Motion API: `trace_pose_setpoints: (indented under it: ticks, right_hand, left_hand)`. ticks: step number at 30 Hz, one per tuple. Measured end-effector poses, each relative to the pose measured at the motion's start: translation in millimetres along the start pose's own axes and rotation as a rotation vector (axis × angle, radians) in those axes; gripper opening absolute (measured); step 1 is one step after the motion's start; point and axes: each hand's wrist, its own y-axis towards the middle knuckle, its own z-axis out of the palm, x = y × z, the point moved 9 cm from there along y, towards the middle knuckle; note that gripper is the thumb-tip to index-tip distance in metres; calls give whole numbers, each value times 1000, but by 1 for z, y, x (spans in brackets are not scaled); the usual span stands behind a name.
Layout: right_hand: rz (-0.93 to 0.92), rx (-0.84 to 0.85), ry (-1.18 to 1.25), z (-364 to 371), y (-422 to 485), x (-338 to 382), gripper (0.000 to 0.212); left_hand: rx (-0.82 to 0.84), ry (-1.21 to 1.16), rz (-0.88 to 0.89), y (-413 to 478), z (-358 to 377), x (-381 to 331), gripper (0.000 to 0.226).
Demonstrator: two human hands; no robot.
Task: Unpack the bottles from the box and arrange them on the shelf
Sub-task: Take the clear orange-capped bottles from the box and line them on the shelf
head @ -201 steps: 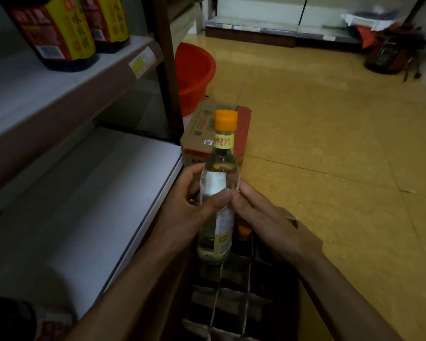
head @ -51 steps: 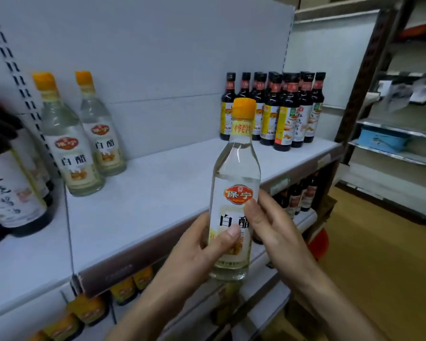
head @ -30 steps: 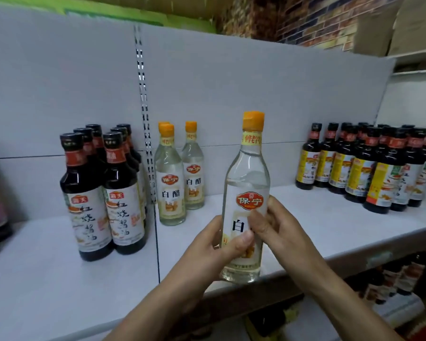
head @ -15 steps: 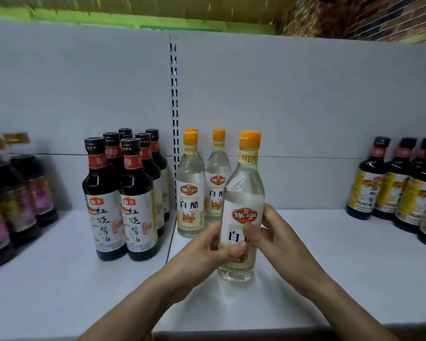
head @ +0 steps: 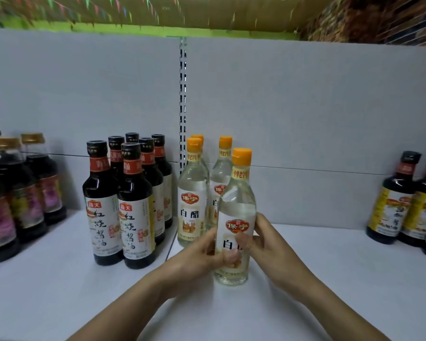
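A clear vinegar bottle [head: 237, 212] with an orange cap and white label stands upright on the white shelf [head: 330, 279]. My left hand [head: 197, 259] grips it from the left, thumb across the label. From the right, my right hand [head: 268, 244] grips it too, thumb on the label. Just behind and left stand three matching vinegar bottles [head: 193, 193], close to the held one. The box is out of view.
Several dark soy sauce bottles [head: 123, 200] stand in a cluster left of the vinegar. More dark bottles [head: 17, 193] sit at the far left, and yellow-labelled ones [head: 408, 200] at the far right. The grey back panel [head: 305, 119] rises behind.
The bottle came out of the box on the floor and was lifted to the shelf. Over the last second it moved in beside the other vinegar bottles and its base now rests on the shelf.
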Motion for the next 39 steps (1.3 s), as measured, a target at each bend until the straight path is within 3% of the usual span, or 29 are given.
trace_pose_setpoints:
  ticks: [12,17,20,25,30,36,39]
  right_hand:
    - [85,60,13,1,24,-14,46]
    - [121,35,21,2,35,-19,45]
    - [136,6,-6,2,41,-22,47]
    - [144,-28,-65,1,48,-24,46]
    - [139,-22,-74,1,57,-25,44]
    - [121,-33,-79,3,63,-30,32]
    - [105,-71,-84,4,66,-31,38]
  left_hand:
    - [-22,62,38,18,-14,-2,52]
    - [-140,116,-10,22,-32,12,60]
    - [-185,251,7,19,-36,16,52]
    - [-448,709,127,8,-53,-5,39]
    - [-717,844,249,-7,-66,-28,24]
    - [-894,835,280,-16,-79,-32,39]
    - [-860,817,147,-9,-88,-17,84]
